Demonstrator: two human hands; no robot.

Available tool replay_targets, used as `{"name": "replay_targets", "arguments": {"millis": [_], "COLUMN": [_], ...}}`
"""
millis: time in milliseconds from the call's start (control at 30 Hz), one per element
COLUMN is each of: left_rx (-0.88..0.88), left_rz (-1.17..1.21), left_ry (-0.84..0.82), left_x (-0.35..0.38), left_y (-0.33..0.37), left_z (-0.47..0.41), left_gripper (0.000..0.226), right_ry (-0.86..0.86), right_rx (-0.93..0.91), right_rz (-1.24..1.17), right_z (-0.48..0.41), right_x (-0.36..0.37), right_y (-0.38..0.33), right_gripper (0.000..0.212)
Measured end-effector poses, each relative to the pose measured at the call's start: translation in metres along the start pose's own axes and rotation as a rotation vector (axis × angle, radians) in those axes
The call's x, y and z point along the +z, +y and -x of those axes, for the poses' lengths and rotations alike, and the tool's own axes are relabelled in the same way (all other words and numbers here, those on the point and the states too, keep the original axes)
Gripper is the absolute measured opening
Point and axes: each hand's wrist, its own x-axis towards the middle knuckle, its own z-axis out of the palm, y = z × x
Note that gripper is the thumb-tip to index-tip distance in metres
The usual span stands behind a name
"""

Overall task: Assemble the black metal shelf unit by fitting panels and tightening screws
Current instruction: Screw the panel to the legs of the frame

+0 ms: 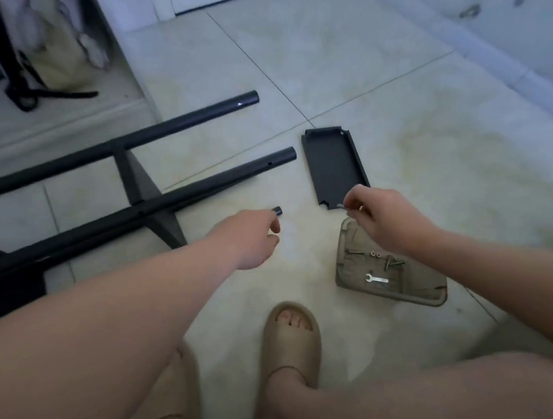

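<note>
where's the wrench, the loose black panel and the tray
wrench (377, 279), head view, its handle
loose black panel (333, 165), head view, flat middle
tray (418, 284), head view, bare inside bottom

Black frame (128, 178), loose panel (333, 165), tiled floor (355, 62)

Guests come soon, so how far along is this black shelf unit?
Done: one fitted panel sits between two black tubes lying on the floor. In hand: the right grip pinches a screw; the left grip holds a small black piece. Left: the loose panel, unfitted, plus screws and a wrench waiting in the tray.
</note>
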Motion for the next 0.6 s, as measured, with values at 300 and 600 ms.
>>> {"name": "replay_targets", "arguments": {"millis": [300, 600], "left_rx": [-0.119, -0.306], "left_rz": [0.509, 0.461], "left_ry": [0.320, 0.527], "left_x": [-0.066, -0.074], "left_y": [-0.081, -0.178], "left_z": [0.103, 0.102], "left_gripper": [0.015, 0.017], "right_ry": [-0.009, -0.182], "right_rx": [-0.046, -0.009], "right_rz": [-0.308, -0.439], "right_z": [-0.014, -0.062], "right_x": [-0.023, 0.036], "right_y": [-0.182, -0.259], "right_gripper": [0.030, 0.012]}}
